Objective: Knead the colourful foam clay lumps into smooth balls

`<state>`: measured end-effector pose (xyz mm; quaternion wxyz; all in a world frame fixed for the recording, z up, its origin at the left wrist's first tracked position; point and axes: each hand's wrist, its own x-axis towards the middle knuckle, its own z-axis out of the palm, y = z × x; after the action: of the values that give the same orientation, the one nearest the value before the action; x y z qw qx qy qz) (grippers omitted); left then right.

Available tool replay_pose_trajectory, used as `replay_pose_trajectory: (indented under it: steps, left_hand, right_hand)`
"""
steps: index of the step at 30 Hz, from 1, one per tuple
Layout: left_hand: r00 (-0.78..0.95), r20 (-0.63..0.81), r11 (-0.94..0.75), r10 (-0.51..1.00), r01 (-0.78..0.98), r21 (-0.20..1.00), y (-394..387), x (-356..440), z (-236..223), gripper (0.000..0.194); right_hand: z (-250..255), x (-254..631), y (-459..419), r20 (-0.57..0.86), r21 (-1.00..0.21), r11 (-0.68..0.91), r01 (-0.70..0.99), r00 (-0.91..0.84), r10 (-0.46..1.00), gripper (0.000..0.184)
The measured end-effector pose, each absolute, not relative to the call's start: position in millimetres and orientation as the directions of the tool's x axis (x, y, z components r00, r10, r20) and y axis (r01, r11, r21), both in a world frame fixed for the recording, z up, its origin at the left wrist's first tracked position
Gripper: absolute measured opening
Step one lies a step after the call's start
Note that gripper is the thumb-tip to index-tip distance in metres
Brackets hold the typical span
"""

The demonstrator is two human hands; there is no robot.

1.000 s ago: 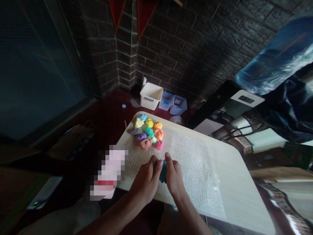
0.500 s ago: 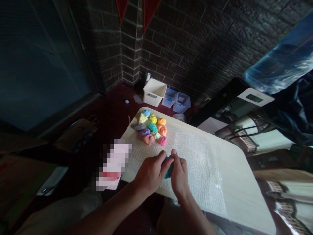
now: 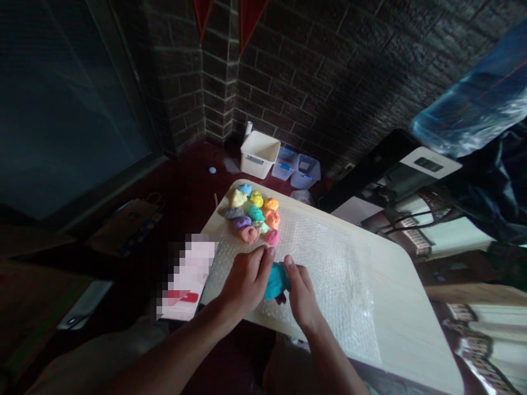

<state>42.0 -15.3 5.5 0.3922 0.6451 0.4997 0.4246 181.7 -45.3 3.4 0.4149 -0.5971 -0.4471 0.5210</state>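
Observation:
A piece of teal modelling clay [image 3: 276, 281] is held between my two hands above the near part of the table. My left hand [image 3: 247, 277] is closed on its left side, thumb on top. On the other side, my right hand [image 3: 302, 291] grips the clay's right edge with its thumb up. The undersides of the fingers are mostly hidden. Just beyond the hands lies a cluster of several clay lumps, among them a pink lump [image 3: 272, 237], a salmon lump [image 3: 250, 235], a purple lump [image 3: 241, 222] and a teal-green lump [image 3: 254, 213].
Bubble wrap [image 3: 329, 269] covers much of the pale wooden table [image 3: 403, 307]. A partly pixelated pink-and-white item [image 3: 187, 291] is at the left edge. Beyond the table, a white bin [image 3: 259, 156] and two clear tubs [image 3: 305, 171] stand on the floor by the brick wall.
My hands have moved apart a little, and the teal clay shows as a wider, flatter piece between them. The other lumps lie as before; the view has shifted slightly.

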Motion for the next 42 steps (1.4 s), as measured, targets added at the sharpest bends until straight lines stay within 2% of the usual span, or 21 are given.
replay_pose_trajectory:
  steps: [3,5,8,10,13,16,19,21,24,26,30,32,33,35,37,38,40,42]
  left_hand:
    - [0.148,0.136,-0.176,0.979,0.302,0.937,-12,41,6,0.038]
    - [0.122,0.121,-0.145,0.985,0.216,0.966,-12,42,6,0.038]
    - [0.109,-0.022,0.023,0.994,-0.005,1.000,-17,45,4,0.045]
    - [0.168,-0.118,0.133,0.979,-0.076,0.988,-22,48,2,0.049]
    - [0.169,-0.087,0.093,0.982,-0.031,0.995,-27,49,2,0.042]
    - [0.107,0.030,-0.039,0.994,0.079,0.996,-25,46,5,0.036]
    - [0.123,0.117,-0.140,0.986,0.199,0.970,-22,45,4,0.035]
    - [0.132,0.139,-0.166,0.981,0.216,0.962,-23,46,1,0.033]
    - [0.054,0.119,-0.125,0.991,0.137,0.983,-27,49,-6,0.022]
    - [0.010,0.057,-0.058,0.998,0.053,0.997,-30,50,-10,0.019]
    - [0.052,-0.073,0.078,0.996,-0.094,0.993,-28,56,-8,0.034]
    - [0.052,-0.262,0.265,0.964,-0.315,0.911,-25,60,-5,0.045]
    - [0.088,-0.391,0.385,0.916,-0.461,0.799,-23,61,-3,0.049]
    - [0.253,-0.575,0.571,0.778,-0.664,0.482,-18,60,1,0.055]
    - [0.420,-0.610,0.663,0.672,-0.709,0.241,-14,55,5,0.060]
    - [0.473,-0.596,0.683,0.649,-0.708,0.181,-13,52,7,0.061]
    - [0.531,-0.551,0.699,0.644,-0.701,0.141,-13,48,10,0.062]
    - [0.561,-0.502,0.704,0.658,-0.695,0.147,-17,50,10,0.057]
  right_hand:
    - [3,186,-48,-0.217,-0.966,-0.208,0.151,-0.045,0.975,0.062]
    - [5,187,-49,-0.174,-0.966,-0.155,0.207,-0.074,0.982,0.060]
    - [8,184,-47,-0.087,-0.957,-0.085,0.278,0.004,0.996,0.061]
    - [8,181,-46,-0.013,-0.934,-0.045,0.354,0.092,0.996,0.063]
    - [3,179,-47,0.042,-0.906,-0.007,0.423,0.106,0.994,0.065]
    - [-4,179,-49,-0.034,-0.940,-0.047,0.337,0.045,0.998,0.068]
    - [-7,180,-49,-0.116,-0.963,-0.142,0.229,0.123,0.986,0.068]
    - [-7,178,-49,-0.134,-0.956,-0.171,0.238,0.163,0.977,0.069]
    - [-7,174,-50,-0.097,-0.927,-0.141,0.347,0.142,0.985,0.070]
    - [-6,172,-50,-0.031,-0.901,-0.082,0.427,0.125,0.992,0.069]
    - [0,177,-49,0.161,-0.792,0.073,0.606,0.092,0.983,0.065]
    - [3,182,-48,0.292,-0.684,0.152,0.714,0.076,0.953,0.060]
    - [5,184,-48,0.357,-0.625,0.198,0.755,0.052,0.933,0.055]
    - [8,183,-50,0.454,-0.522,0.320,0.791,-0.061,0.889,0.040]
    - [9,180,-55,0.489,-0.474,0.471,0.744,-0.222,0.844,0.031]
    - [10,177,-57,0.492,-0.490,0.524,0.697,-0.275,0.826,0.032]
    - [13,175,-60,0.500,-0.583,0.533,0.613,-0.245,0.830,0.035]
    - [16,175,-60,0.494,-0.676,0.446,0.587,-0.090,0.865,0.037]
